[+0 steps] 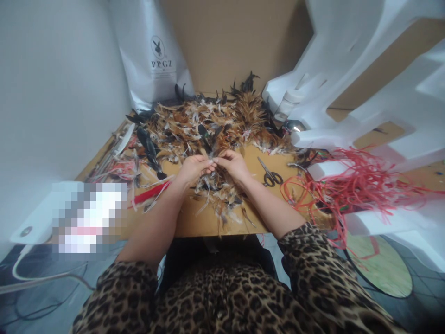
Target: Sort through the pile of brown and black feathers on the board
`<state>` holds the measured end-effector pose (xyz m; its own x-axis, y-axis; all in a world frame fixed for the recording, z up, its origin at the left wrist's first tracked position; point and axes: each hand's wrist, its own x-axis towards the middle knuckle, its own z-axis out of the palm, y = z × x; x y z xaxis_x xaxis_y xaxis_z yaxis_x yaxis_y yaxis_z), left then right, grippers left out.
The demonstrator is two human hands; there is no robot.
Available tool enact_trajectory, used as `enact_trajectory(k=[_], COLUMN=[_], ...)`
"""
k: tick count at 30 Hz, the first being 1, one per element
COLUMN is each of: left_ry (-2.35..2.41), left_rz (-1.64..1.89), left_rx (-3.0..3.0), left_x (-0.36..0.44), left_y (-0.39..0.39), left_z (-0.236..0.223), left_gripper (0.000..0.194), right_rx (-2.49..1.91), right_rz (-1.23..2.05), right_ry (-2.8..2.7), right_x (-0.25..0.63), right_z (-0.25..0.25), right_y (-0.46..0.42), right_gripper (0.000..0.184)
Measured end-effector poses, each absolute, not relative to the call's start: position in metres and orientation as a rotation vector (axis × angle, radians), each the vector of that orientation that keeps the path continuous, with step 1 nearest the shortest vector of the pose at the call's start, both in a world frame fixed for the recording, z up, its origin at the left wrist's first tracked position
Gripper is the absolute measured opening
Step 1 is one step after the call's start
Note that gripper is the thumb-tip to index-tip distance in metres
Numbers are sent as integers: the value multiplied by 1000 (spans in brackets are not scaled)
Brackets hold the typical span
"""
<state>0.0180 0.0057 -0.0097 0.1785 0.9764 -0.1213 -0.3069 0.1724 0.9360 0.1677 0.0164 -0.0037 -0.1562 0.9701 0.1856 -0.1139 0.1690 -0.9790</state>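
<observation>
Black scissors, one pair, lie near two hands pinching one feather bunch.

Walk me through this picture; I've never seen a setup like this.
There's no machine here: a person works with bare hands, seen from a camera worn on their head, looking forward and down. The left hand and right hand meet above a table, fingertips pinching what looks like a small bunch of feathers; the exact grip is too small to tell. Beyond them lies a heap of brown and black feathers. Scissors and tangled red strands are to the right.
</observation>
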Motion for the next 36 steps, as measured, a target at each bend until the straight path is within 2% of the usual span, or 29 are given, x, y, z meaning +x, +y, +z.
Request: enact_trajectory(k=[10, 22, 28, 36], left_ry=[955, 994, 993, 1119], left_rz=[1136, 1062, 1024, 1027], left_rx=[1052, 1137, 1184, 1314], left_x=[16, 17, 15, 20], left_y=[8, 5, 4, 4], left_z=[-14, -14, -11, -13], left_gripper=[19, 18, 17, 8], right_rx=[-982, -1003, -978, -1108], right_rz=[1345, 1198, 1316, 1166], right_ry=[-1267, -1374, -1371, -1587], right_x=[166, 171, 172, 176], right_z=[0, -5, -4, -1], right_y=[15, 17, 17, 16], right_gripper=[38, 30, 32, 35])
